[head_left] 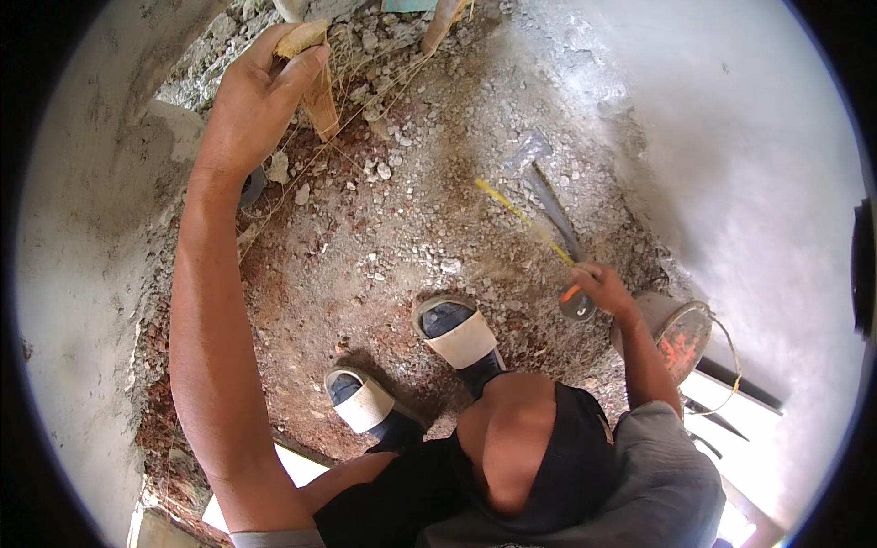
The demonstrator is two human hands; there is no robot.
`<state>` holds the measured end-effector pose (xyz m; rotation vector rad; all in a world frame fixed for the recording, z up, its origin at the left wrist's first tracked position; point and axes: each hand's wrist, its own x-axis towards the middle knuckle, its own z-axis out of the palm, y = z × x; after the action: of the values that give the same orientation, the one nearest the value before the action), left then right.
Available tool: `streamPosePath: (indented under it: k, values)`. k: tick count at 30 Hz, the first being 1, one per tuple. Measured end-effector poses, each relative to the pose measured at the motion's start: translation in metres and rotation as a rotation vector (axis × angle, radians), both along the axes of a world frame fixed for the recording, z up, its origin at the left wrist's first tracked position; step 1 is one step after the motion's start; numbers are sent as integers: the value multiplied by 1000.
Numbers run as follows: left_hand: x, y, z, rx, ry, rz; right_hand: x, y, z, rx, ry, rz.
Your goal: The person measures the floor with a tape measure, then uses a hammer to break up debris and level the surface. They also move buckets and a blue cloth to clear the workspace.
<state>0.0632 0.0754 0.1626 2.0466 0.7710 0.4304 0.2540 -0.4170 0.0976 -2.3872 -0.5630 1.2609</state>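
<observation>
At the far left my left hand (251, 105) is closed round the top of a wooden stake (320, 108), which stands upright at the rough edge of the ground. String (402, 89) runs close by the stake. My right hand (603, 288), lower and to the right, grips a tape measure (577, 303) with a dark and orange case. Its yellow blade (516, 213) is drawn out a short way toward the upper left, its free end over the rubble. Just beyond this hand a tool with a grey metal head and a straight handle (551, 199), a hammer or hatchet, lies on the ground.
A dirty bucket (681, 342) with a wire handle stands right of my right forearm. Pale walls rise on the left (82, 228) and right (758, 173). Another piece of wood (443, 26) stands at the far edge. Loose rubble (384, 228) covers the floor around my sandals (461, 338).
</observation>
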Motion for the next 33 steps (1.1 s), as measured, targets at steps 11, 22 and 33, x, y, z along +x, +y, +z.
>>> streamPosePath:
  k: [11, 22, 33]
  values:
    - [1, -8, 10, 2, 6, 50, 34, 14, 22, -23, -101, 68]
    - [4, -8, 15, -17, 24, 49, 28, -31, 29, -128, 5, -358]
    - [3, -12, 18, -115, -37, 29, 42, -29, -31, -23, -775, 90]
